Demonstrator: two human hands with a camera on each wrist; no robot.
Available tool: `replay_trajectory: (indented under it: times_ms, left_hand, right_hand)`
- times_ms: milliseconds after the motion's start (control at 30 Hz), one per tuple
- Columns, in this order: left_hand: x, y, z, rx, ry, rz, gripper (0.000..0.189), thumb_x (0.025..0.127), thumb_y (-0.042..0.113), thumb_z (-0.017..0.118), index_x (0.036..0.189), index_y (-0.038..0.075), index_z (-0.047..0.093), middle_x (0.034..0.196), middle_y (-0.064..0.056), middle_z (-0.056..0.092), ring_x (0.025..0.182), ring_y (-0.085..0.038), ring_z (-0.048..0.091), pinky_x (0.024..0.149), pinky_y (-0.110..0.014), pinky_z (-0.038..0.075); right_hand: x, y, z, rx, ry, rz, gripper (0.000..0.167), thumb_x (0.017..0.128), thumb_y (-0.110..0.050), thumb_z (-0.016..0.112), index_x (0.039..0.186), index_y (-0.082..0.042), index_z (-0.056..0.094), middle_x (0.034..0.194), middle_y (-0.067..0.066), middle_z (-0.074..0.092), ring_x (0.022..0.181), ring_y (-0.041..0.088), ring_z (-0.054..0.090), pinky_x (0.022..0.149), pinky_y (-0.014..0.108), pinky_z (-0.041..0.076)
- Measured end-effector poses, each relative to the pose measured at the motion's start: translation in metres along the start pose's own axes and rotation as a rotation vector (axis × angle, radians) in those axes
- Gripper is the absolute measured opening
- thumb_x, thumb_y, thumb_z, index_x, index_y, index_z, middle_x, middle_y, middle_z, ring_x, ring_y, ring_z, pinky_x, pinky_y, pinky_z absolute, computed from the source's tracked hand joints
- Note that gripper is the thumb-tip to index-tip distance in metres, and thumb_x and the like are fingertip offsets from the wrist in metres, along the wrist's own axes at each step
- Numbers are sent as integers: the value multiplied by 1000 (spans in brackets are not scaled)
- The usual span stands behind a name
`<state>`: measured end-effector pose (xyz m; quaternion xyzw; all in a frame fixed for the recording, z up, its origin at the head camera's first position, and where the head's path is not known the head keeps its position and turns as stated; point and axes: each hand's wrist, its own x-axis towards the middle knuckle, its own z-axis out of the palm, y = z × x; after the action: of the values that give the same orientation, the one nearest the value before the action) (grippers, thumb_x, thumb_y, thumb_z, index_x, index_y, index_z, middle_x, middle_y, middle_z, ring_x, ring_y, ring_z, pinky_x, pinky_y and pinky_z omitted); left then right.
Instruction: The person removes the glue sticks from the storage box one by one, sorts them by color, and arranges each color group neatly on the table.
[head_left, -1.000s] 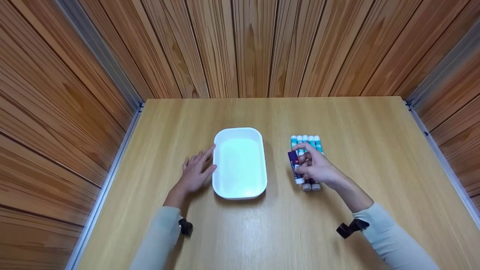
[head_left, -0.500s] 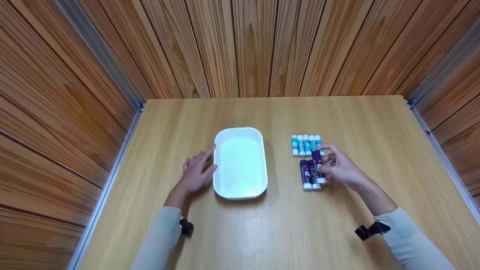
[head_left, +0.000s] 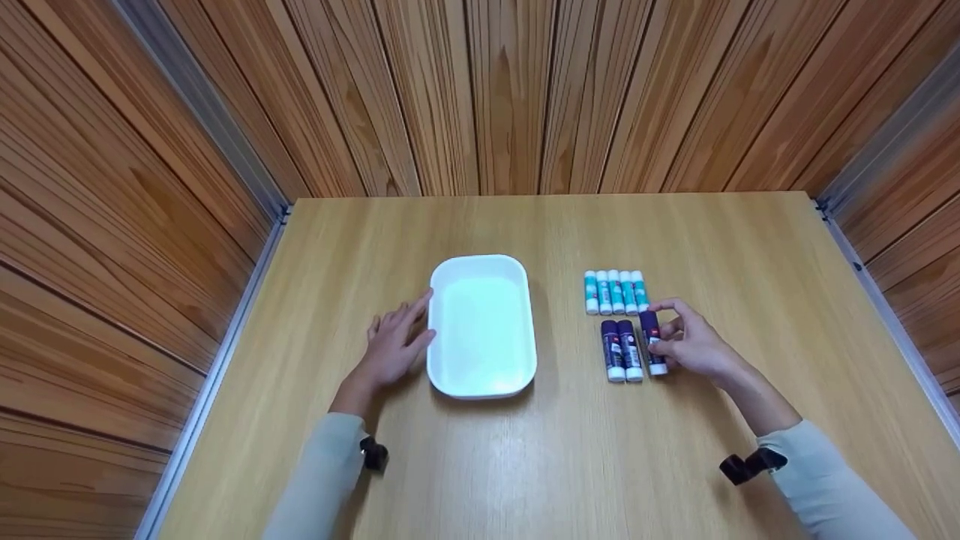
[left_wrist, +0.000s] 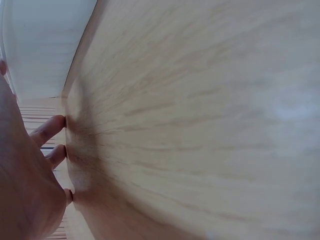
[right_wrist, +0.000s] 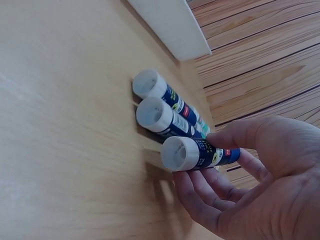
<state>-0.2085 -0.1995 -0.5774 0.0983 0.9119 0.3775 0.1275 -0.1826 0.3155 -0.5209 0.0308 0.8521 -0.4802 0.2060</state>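
Note:
My right hand (head_left: 694, 343) pinches a dark purple glue stick (head_left: 652, 341) with a white base, thumb on one side and fingers on the other. In the right wrist view this glue stick (right_wrist: 202, 154) is slightly above the table, its white end towards the camera. Just left of it, two more purple glue sticks (head_left: 621, 351) lie side by side. Behind them is a row of several teal and white glue sticks (head_left: 615, 292). My left hand (head_left: 391, 346) has its fingers spread, touching the left wall of a white plastic tray (head_left: 529, 330); some fingertips rest on the table.
The wooden table (head_left: 480, 472) carries the tray at its middle and the glue sticks to the right. Wood-panelled walls (head_left: 510, 97) stand behind and at both sides, with metal rails along the side edges.
My right hand has carried the purple glue stick rightwards, over the two lying ones, then lowered it to their right side. The left hand and tray stay put.

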Motion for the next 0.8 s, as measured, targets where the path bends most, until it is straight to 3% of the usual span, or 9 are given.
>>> replay_trajectory:
  times_ms: [200, 467, 800]
  left_hand:
    - [1, 0, 0, 3, 6, -3, 74, 113, 65, 50, 178, 56, 14, 188, 5, 33, 180, -43, 10, 139, -75, -13]
    - [2, 0, 0, 23, 6, -8, 73, 115, 61, 49, 179, 52, 14, 187, 4, 34, 179, -44, 12, 139, -76, -11]
    - [0, 0, 1, 4, -1, -3, 74, 114, 63, 49, 179, 53, 14, 188, 2, 32, 179, -44, 10, 138, -76, -13]
  right_hand:
    - [2, 7, 2, 12, -17, 4, 68, 106, 0, 67, 165, -5, 34, 123, 18, 56, 101, 25, 62, 72, 29, 61]
    - [5, 10, 4, 5, -26, 0, 69, 106, -2, 72, 166, -2, 36, 109, 8, 57, 92, 20, 61, 70, 29, 61]
    - [5, 11, 6, -2, -46, 18, 64, 108, -6, 71, 166, -3, 42, 111, 9, 61, 90, 19, 62, 70, 30, 60]
